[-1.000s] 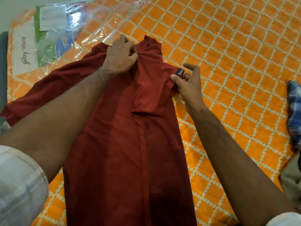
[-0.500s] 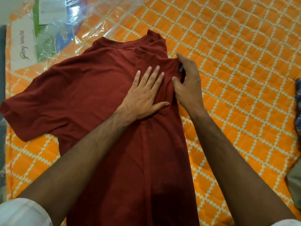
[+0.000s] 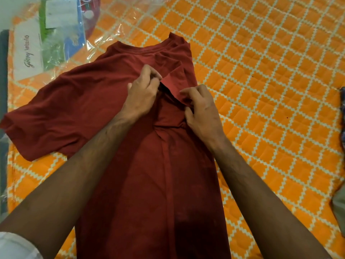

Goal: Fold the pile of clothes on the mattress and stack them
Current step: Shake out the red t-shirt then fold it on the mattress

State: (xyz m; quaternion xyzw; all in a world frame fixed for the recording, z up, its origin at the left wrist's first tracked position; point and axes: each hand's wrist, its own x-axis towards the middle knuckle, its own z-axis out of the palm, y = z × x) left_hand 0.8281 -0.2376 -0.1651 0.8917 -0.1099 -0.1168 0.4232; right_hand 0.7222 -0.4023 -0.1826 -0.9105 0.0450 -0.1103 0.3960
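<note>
A dark red T-shirt lies spread on the orange patterned mattress, collar away from me. Its left sleeve is flat out to the left; its right side is folded inward over the body. My left hand pinches the hem of the folded right sleeve near the chest. My right hand pinches the other end of that same sleeve hem, lifting it slightly off the shirt. Both hands sit close together at the shirt's upper middle.
Clear plastic packaging with a printed label covers the mattress's far left corner. At the right edge lie a blue patterned garment and a greyish garment. The mattress's left edge runs beside the shirt's sleeve.
My left hand lifted from lying flat on the chest and now pinches the sleeve hem. My right hand moved down and inward, taking hold of the same hem. The sleeve fold is raised.
</note>
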